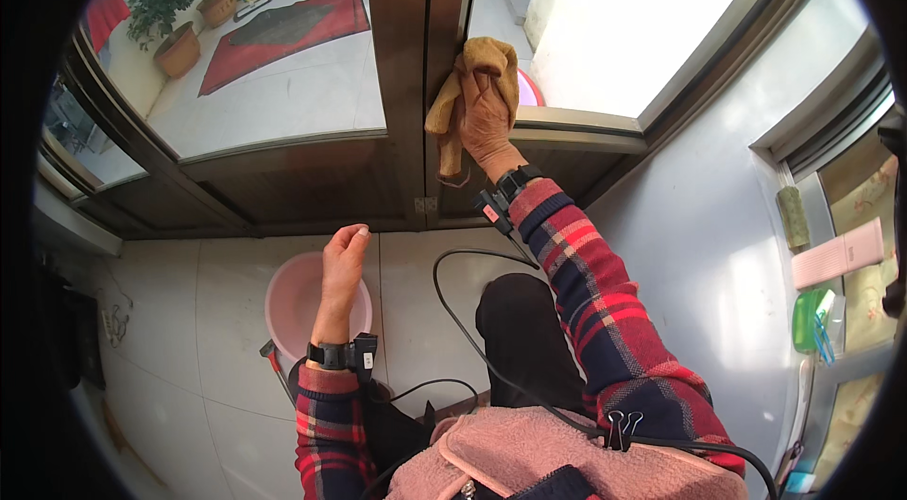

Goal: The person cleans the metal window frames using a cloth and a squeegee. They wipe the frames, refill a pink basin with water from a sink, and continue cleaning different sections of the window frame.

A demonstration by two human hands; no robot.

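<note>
My right hand is on a folded tan cloth, which lies against the brown frame and the edge of a glass door pane. One end of the cloth hangs below my fingers. My left hand is raised over the far rim of a pink plastic basin on the floor, its fingers curled in and no object visible in them. What is inside the basin is partly hidden by my left forearm.
A black cable loops from my right wrist strap past my knee. Left of the basin lies a red-and-black-handled tool. On the right sill stand a pink ribbed container and a green box. Beyond the glass are potted plants and a red mat.
</note>
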